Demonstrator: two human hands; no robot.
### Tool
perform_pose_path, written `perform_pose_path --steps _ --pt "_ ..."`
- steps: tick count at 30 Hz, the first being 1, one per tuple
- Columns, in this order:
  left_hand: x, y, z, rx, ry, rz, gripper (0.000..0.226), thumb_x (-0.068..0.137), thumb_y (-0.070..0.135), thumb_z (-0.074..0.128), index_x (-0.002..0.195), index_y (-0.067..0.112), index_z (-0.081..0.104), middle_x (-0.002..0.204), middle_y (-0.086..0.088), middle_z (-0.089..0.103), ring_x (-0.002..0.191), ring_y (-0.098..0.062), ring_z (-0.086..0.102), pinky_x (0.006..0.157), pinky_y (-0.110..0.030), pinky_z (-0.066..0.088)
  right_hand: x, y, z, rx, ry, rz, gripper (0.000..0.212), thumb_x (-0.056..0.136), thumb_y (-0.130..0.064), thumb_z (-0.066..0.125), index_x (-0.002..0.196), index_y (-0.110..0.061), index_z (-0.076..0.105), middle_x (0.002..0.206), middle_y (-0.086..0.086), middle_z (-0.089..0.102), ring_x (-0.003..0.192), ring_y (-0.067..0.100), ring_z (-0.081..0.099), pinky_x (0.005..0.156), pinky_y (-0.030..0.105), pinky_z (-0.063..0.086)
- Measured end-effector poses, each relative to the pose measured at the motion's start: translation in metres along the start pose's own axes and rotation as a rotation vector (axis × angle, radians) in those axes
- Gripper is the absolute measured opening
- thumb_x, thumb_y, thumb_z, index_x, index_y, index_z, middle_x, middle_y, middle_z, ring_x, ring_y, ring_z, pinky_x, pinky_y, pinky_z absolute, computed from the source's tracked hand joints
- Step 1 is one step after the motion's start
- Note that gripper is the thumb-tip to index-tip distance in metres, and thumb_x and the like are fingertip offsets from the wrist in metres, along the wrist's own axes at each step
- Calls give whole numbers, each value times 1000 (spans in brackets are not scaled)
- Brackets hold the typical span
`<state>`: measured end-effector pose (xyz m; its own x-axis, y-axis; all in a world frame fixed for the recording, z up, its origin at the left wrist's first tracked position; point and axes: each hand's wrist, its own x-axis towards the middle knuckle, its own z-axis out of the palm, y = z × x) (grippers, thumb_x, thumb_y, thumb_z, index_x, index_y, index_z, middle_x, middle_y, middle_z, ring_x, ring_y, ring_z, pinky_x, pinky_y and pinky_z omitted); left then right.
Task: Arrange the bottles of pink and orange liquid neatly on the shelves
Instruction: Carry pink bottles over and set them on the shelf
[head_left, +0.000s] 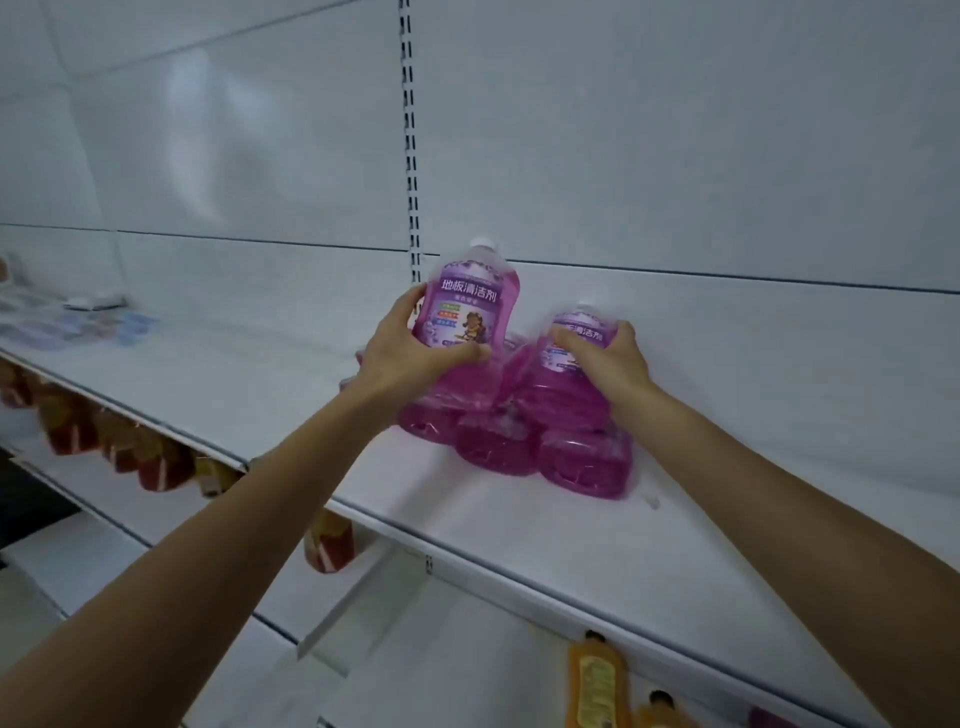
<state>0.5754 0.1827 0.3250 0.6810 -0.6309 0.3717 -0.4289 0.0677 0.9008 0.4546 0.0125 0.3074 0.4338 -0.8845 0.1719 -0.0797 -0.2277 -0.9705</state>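
Several pink-liquid bottles (496, 447) lie heaped on the white upper shelf (597, 551). My left hand (410, 348) grips one pink bottle (467, 306) by its lower body, upright and lifted above the heap, its white cap and purple label facing me. My right hand (608, 353) grips a second pink bottle (571, 358) around its label; that bottle stands on or just above the heap. Orange-liquid bottles (597, 680) show under the shelf's front edge at the lower right.
A slotted metal upright (410, 145) runs down the white back panel. Small flat packets (78, 325) lie at the shelf's far left. Orange-and-red bottles (150, 462) stand on the lower shelf at the left, another (330, 543) further along.
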Motion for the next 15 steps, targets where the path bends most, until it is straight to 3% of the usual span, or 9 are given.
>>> perform_pose_path --steps 4,5,8,10,13,15 --pt "31 -5 2 30 -84 5 93 55 31 88 136 24 42 113 -4 63 97 -22 65 86 -43 55 4 -4 12 -124 11 -29 53 82 -35 70 121 -13 40 97 0 55 71 9 53 49 14 43" --pt "37 -4 2 38 -108 -3 98 49 38 89 136 25 43 112 -2 64 96 -21 66 86 -43 55 6 -5 14 -167 19 -21 53 83 -36 69 120 -12 41 99 1 57 71 9 53 49 14 42" --pt "55 0 3 44 -223 -26 91 51 39 87 132 23 48 109 -1 66 94 -20 67 87 -40 55 7 -7 16 -364 48 39 69 77 -53 65 126 -12 39 118 11 57 103 27 57 82 34 51" --pt "64 3 10 13 -290 -55 74 61 31 85 127 20 53 108 -2 67 93 -20 67 87 -39 55 7 -9 15 -510 29 138 88 66 -66 63 130 -10 43 123 14 56 116 35 51 97 44 45" --pt "68 5 22 22 -350 -95 64 55 41 84 112 18 64 104 -4 69 92 -22 67 87 -40 55 5 -4 13 -497 -3 202 93 43 -72 57 117 -15 62 114 13 64 108 34 59 96 44 47" --pt "69 7 27 81 -362 -82 54 57 49 78 97 16 70 96 -7 70 88 -24 67 86 -40 55 3 0 14 -385 35 192 71 52 -62 58 102 -12 66 103 13 68 99 33 64 92 46 51"
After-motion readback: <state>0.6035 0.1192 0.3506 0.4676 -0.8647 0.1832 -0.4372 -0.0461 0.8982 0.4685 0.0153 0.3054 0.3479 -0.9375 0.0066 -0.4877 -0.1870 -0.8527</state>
